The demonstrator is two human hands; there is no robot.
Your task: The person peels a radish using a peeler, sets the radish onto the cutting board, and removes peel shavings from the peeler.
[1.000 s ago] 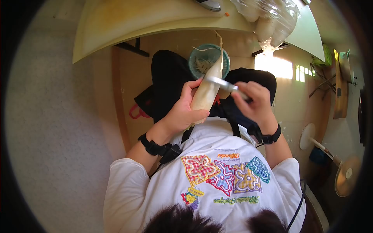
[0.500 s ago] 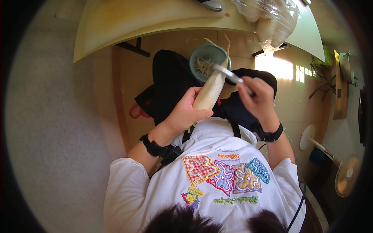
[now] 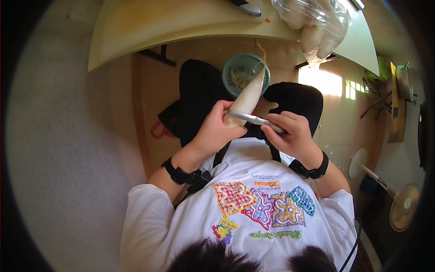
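A long white radish point(image 3: 250, 97) is held tilted in front of me, its thin root end pointing away over a teal bin point(image 3: 227, 85). My left hand point(image 3: 213, 129) wraps round the thick near end. With my right hand point(image 3: 292, 136) I grip the handle of a metal peeler point(image 3: 247, 116), whose head lies across the radish close to my left fingers. Pale peelings point(image 3: 239, 80) lie inside the bin, which stands between my knees.
Ahead is a pale table point(image 3: 190, 22) with a knife point(image 3: 247, 7) and a clear plastic bag point(image 3: 317, 27) of white radishes near its edge. A fan point(image 3: 404, 207) stands at the right, and a wooden board point(image 3: 397, 104) leans farther back.
My right hand has brought the peeler back from near the radish's far end to its thick near end. The left hand keeps its hold on the radish.
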